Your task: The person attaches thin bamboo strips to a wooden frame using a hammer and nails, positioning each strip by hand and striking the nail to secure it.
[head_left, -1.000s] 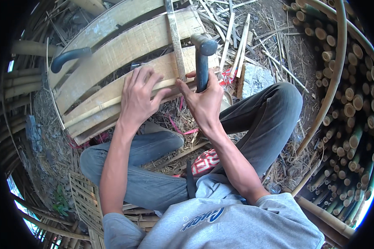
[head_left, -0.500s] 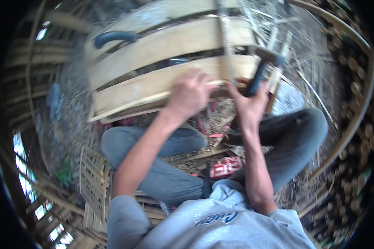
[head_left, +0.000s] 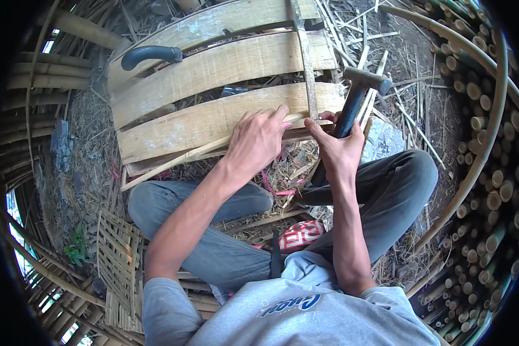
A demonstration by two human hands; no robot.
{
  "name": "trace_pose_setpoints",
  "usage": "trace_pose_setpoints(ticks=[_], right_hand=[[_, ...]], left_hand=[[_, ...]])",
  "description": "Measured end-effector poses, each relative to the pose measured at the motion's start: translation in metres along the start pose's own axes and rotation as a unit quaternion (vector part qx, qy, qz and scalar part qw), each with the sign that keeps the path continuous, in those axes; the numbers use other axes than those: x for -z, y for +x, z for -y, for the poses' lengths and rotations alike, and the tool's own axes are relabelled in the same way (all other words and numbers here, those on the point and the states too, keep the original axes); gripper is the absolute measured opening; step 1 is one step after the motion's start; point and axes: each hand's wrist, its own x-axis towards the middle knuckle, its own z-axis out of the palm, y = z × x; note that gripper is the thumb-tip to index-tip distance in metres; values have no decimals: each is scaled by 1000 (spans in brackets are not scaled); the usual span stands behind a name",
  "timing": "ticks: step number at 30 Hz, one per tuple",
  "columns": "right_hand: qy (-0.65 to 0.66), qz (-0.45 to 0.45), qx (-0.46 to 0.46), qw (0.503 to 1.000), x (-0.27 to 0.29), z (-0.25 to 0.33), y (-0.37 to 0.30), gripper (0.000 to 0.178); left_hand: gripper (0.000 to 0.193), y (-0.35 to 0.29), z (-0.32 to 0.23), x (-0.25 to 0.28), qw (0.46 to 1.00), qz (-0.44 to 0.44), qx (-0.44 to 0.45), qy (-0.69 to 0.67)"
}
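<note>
A low wooden slatted platform lies before my crossed legs, with a narrow flat strip running across its slats near the right end. My left hand is closed over a thin bamboo strip along the platform's near edge. That strip's left end slants out toward my knee. My right hand holds a hammer by its black handle, head pointing away from me. The right thumb and fingertips also pinch at the corner where the two strips meet; what lies between them is too small to make out.
A tool's curved dark handle rests on the slats at the left. Stacked bamboo poles line the right side behind a bent pole. A woven bamboo panel lies by my left leg, and a pale stone near my right knee.
The bamboo strip's left end has swung toward me, away from the platform edge. Both hands stay near the strips' meeting point, and the hammer remains in the right hand. The view has shifted slightly.
</note>
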Motion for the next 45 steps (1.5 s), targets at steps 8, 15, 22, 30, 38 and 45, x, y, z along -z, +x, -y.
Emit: trace_pose_setpoints(ticks=[8,15,22,30,38,45], right_hand=[[11,-4,-18,1000,16,12,4,33],[29,-27,-53,998,25,7,9,35],[72,-62,-37,995,51,-10,36,34],[161,-12,-102,982,53,-15,40,34],[151,18,-146,977,57,-20,51,35],[155,16,-147,977,54,-19,50,39]], left_hand=[[14,-5,-31,-3,998,-61,-15,-22],[12,15,-37,-23,995,-68,-54,55],[13,49,-16,-44,987,-48,-150,32],[14,49,-20,-49,992,-47,-108,38],[26,43,-19,-64,986,-86,-111,93],[21,49,-8,-77,986,-90,-129,49]])
